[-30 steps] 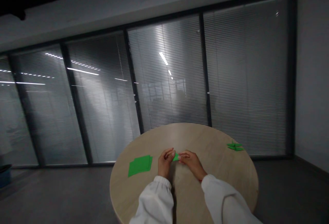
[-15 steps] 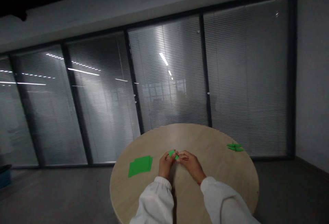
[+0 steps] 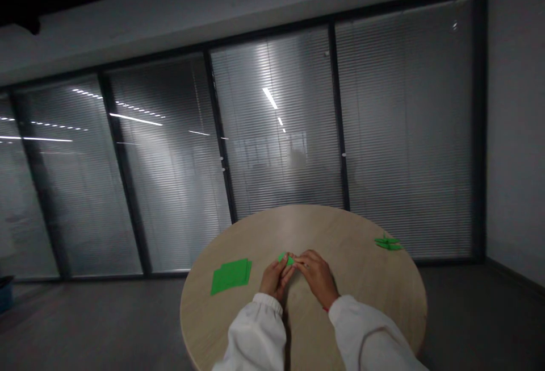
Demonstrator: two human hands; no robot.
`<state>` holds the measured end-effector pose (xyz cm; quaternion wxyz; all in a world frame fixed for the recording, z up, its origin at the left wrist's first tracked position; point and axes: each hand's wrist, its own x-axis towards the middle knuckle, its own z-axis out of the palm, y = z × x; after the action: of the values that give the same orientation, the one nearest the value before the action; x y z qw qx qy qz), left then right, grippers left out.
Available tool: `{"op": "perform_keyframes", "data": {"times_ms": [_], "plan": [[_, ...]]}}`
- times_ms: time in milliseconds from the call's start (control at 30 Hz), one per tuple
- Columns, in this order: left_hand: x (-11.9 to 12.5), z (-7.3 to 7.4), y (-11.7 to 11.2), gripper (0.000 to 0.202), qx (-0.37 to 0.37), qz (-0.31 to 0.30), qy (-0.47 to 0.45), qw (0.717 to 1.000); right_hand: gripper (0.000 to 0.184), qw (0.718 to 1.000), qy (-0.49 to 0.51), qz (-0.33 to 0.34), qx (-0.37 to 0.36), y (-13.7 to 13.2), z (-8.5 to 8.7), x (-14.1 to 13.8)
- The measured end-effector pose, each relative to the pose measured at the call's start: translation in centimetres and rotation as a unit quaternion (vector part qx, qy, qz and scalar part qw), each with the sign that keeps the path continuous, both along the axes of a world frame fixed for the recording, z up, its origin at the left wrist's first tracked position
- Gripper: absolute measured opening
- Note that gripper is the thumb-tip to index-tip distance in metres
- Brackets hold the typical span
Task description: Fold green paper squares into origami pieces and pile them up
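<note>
A small green folded paper piece (image 3: 285,258) is held over the middle of the round wooden table (image 3: 353,297). My left hand (image 3: 273,280) and my right hand (image 3: 315,273) both pinch it, fingertips meeting at the paper. Most of the piece is hidden behind the fingers. Both arms wear white sleeves. A stack of flat green paper sheets (image 3: 230,275) lies on the table to the left of my left hand.
Folded green paper figures (image 3: 386,242) sit near the table's far right edge. Glass walls with closed blinds stand behind the table. Dark floor surrounds the table, and a white wall is on the right.
My hands have drawn closer together over the green piece, and it has turned up a little between the fingertips. The view has shifted slightly.
</note>
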<state>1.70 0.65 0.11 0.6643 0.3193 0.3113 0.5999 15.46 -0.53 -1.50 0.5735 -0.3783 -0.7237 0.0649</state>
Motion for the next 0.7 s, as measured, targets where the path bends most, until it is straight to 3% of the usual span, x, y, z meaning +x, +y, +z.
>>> {"op": "perform_keyframes", "data": {"times_ms": [133, 233, 333, 467, 700], "plan": [[-0.2, -0.2, 0.2, 0.001, -0.014, 0.002, -0.004, 1.0, 0.023, 0.999, -0.035, 0.002, 0.015, -0.5, 0.3, 0.1], [-0.5, -0.3, 0.4, 0.009, 0.0, 0.011, 0.017, 1.0, 0.021, 1.0, -0.007, 0.025, -0.009, -0.3, 0.4, 0.1], [-0.8, -0.4, 0.7, 0.025, 0.056, 0.02, 0.069, 0.996, 0.023, 0.99, 0.086, 0.058, -0.094, 0.5, 0.2, -0.2], [-0.8, -0.4, 1.0, 0.039, 0.134, 0.011, 0.169, 0.976, 0.032, 0.952, 0.132, 0.172, -0.217, 1.9, -0.9, -0.3], [-0.4, -0.8, 1.2, 0.039, 0.163, -0.001, 0.201, 0.966, 0.036, 0.911, 0.177, 0.224, -0.297, 2.8, -2.0, -0.2]]}}
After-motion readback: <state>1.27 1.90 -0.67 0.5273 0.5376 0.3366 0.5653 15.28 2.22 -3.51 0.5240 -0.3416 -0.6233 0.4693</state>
